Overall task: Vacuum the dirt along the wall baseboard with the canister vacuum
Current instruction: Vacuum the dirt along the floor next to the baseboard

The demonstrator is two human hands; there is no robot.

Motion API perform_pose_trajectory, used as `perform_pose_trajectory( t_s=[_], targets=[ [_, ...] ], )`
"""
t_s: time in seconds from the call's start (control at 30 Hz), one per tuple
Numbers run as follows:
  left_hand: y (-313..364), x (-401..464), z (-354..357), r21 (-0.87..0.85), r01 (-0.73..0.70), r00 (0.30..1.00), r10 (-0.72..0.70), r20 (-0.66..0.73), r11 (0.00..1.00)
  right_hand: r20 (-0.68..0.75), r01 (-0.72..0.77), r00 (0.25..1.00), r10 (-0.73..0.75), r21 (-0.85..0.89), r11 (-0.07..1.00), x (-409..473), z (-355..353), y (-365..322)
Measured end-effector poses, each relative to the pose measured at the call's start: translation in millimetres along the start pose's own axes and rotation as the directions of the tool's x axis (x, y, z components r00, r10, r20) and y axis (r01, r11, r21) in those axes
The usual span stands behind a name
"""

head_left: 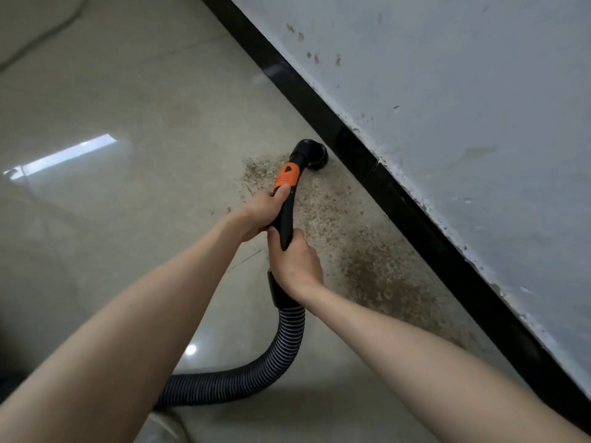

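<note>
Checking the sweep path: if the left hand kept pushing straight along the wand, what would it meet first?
The left hand grips the wand just below the orange collar; straight on comes the nozzle, then probably the black baseboard.

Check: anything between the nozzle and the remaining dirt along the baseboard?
Nothing visible. The nozzle sits on the floor against the baseboard; the dirt lies on open floor toward the person, under no object. Both hands grip the wand.

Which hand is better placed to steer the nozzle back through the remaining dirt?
Probably left: the left hand grips the wand nearest the nozzle; the right hand holds its rear end.
</note>
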State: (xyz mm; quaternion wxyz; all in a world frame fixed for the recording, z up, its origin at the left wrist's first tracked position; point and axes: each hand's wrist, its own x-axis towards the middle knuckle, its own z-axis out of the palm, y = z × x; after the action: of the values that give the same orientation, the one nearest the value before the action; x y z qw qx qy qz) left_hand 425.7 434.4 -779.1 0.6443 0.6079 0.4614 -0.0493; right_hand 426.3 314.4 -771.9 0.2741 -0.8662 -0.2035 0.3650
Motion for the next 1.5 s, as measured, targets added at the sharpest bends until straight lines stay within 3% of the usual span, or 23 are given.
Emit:
perform_pose_trajectory(
  t_s=[0.4,0.63,0.83,1.0,1.23,1.5],
  targets=[
    [-20,-20,72,0.045,-0.033,0.998,0.030,0.054,0.998,-0.121,0.074,0.990,-0.069,0.036,0.997,-25,-22,82],
    [-26,-15,72,-0.093,-0.044,0.992,0.054,0.113,0.995,-0.148,0.084,0.985,-0.088,-0.032,0.996,-24,-25,84],
    [-11,-8,48,-0.250,-0.106,0.991,0.122,0.048,0.962,-0.067,0.152,0.987,-0.145,0.112,0.982,-9,-31,57],
    [-13,4,4,-0.351,-0.168,0.985,0.146,-0.087,0.921,0.098,0.076,0.988,-0.118,0.359,0.930,-6,-9,38],
    [-20,23,-34,-0.396,-0.170,0.981,0.116,-0.156,0.903,-0.137,0.207,0.974,-0.178,0.238,0.949,-2,30,17],
    [-19,30,-15,-0.294,-0.140,0.989,0.119,-0.088,0.945,-0.200,0.159,0.974,-0.108,0.261,0.952,-4,29,27]
  ],
)
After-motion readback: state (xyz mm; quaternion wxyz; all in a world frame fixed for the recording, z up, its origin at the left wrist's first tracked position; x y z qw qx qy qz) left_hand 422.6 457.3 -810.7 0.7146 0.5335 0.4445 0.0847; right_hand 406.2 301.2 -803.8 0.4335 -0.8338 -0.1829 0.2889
